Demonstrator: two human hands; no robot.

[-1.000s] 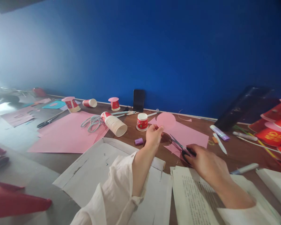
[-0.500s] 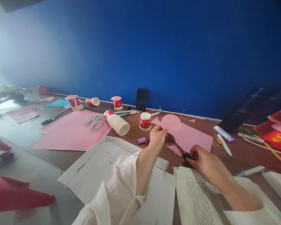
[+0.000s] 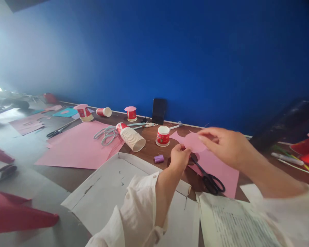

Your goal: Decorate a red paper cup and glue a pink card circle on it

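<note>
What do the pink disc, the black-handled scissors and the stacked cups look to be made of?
Pink disc: matte paper or thin card, judging by its flat, even colour and thin look.
Black-handled scissors: handles probably smooth plastic, being black, rounded loops; slim, dark blades, likely metal.
Stacked cups: likely paper, given the thin, cream, rolled-looking rims; any coating is unclear.

We are reading no words: on the printed page [image 3: 237,219], nearer us than our gripping left hand [image 3: 179,157], lines are blurring (every one).

Loose cream-white shirt sleeves [image 3: 141,202], buttoned cuff [image 3: 154,176].
</note>
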